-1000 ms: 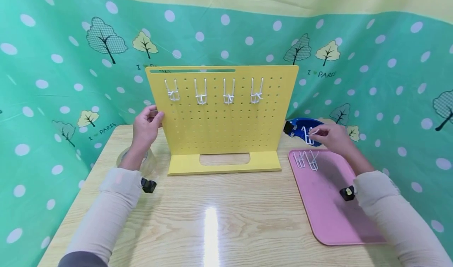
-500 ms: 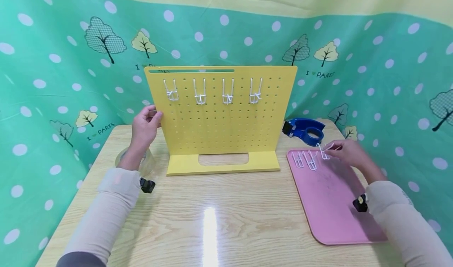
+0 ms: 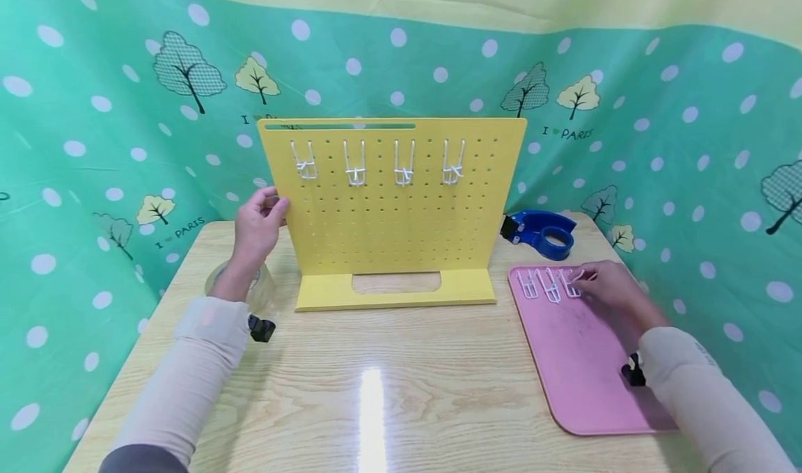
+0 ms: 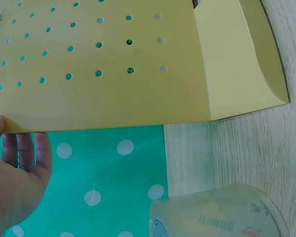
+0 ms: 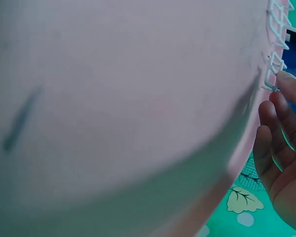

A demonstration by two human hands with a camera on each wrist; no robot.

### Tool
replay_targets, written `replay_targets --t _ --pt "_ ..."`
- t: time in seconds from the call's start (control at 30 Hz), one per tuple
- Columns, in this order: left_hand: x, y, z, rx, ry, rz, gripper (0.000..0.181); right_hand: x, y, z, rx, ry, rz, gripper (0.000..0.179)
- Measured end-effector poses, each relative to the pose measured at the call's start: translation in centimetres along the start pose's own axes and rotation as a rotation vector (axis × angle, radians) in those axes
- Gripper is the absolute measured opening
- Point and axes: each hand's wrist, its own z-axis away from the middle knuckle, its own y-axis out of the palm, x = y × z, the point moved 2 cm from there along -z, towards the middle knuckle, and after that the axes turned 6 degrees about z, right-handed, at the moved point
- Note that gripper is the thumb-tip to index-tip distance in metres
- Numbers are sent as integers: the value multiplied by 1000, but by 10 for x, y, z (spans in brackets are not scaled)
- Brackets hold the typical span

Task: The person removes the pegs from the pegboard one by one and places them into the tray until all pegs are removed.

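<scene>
A yellow pegboard (image 3: 395,229) stands upright on its base, with several white wire hooks (image 3: 404,175) hanging in a row near its top. My left hand (image 3: 255,226) grips the board's left edge, thumb in front and fingers behind, as the left wrist view also shows. At the far end of a pink tray (image 3: 576,368), my right hand (image 3: 610,288) pinches a white wire hook (image 3: 571,285) between thumb and fingertips. Two more hooks (image 3: 551,286) lie to its left on the tray. In the right wrist view, my thumb is against the hook (image 5: 272,74) near the tray's rim.
A blue tape dispenser (image 3: 545,235) rests behind the tray, right of the board. Near my left forearm stands a roll of clear tape (image 4: 217,217). A green curtain (image 3: 438,62) with dots and trees surrounds the wooden table (image 3: 301,389).
My right hand has brought the hook from in front of the blue tape dispenser down onto the tray, beside the other two hooks. My left hand has stayed on the board's edge.
</scene>
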Motion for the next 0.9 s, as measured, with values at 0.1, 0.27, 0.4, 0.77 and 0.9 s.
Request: replay_targets --t 0.1,0.27,0.4,0.77,0.9 --pt "0 1 0 -1 6 5 37 -3 4 -2 -1 8 9 18" --pt "2 0 -1 -5 19 16 38 -4 6 -5 -25 -17 31 17" --pt "4 -1 -2 -7 28 30 38 -5 4 -6 -26 -27 49 19" --pt "5 0 -3 -3 26 38 38 26 -49 -3 -263 -115 37 23" --pt "4 0 -3 -4 20 27 38 58 -71 -5 -387 -121 49 23"
